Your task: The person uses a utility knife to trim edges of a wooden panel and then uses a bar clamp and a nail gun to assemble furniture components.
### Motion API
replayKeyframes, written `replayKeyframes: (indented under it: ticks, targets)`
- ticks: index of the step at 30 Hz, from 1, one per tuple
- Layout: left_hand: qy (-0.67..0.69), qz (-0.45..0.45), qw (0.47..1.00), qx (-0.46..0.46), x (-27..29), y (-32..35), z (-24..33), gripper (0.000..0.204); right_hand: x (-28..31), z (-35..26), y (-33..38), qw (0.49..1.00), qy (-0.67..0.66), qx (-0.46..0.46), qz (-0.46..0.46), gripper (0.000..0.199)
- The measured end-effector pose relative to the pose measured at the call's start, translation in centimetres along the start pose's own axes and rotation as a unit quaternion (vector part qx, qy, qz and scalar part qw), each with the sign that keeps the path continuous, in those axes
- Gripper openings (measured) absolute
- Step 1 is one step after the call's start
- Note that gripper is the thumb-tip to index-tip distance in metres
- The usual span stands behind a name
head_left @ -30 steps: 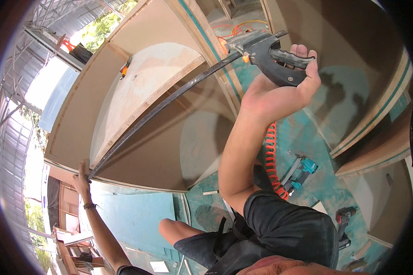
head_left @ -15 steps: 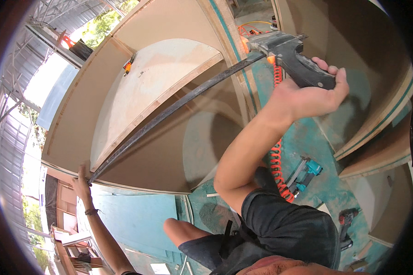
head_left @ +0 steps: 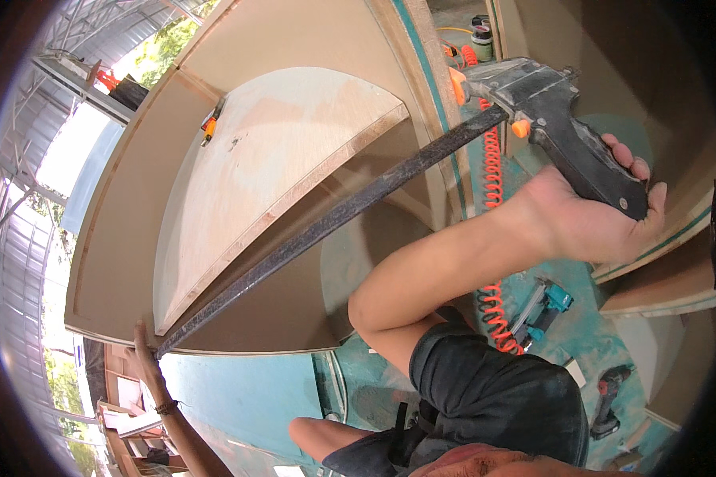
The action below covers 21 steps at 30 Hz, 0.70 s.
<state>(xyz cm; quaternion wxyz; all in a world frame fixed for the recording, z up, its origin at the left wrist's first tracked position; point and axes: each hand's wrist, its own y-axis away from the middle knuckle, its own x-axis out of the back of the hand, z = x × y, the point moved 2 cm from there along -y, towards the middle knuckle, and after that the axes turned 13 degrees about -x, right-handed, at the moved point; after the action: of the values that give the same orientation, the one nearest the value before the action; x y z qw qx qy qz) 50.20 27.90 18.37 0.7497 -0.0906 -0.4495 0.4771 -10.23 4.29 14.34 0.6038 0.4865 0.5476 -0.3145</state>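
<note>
A long bar clamp [head_left: 350, 208] slants across the front of a curved wooden cabinet [head_left: 127, 207]. Its dark bar passes before a pale curved shelf [head_left: 270, 143]. My right hand [head_left: 589, 215] is closed around the black pistol handle, next to the clamp's jaw head with its orange pads and button. That head lies just outside the cabinet's right edge. At the opposite end, my left hand [head_left: 145, 362] grips the clamp's far end by the cabinet's lower left corner; most of its fingers are hidden there.
An orange-handled tool [head_left: 209, 129] rests on the shelf. A coiled orange air hose [head_left: 493, 167] hangs behind my right arm. On the green floor lie a teal nail gun [head_left: 545, 314] and a cordless drill [head_left: 610, 397]. More curved cabinet panels [head_left: 660, 278] stand to the right.
My right hand has moved right and lower with the clamp's handle, and the head end looks larger. My left hand stays at the cabinet's corner. The whole view has shifted slightly.
</note>
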Motion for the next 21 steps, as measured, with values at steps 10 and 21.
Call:
replayKeyframes:
  ticks: [10,21]
  targets:
    - [0.030,0.038,0.998,-0.036,-1.4,0.8,1.7,0.080,0.7,-0.1,-1.2,0.998,-0.037,0.058,0.000,0.017]
    - [-0.042,0.006,0.999,0.021,0.8,-0.3,-1.7,0.084,0.2,0.2,-0.2,0.995,-0.033,-0.026,0.085,0.022]
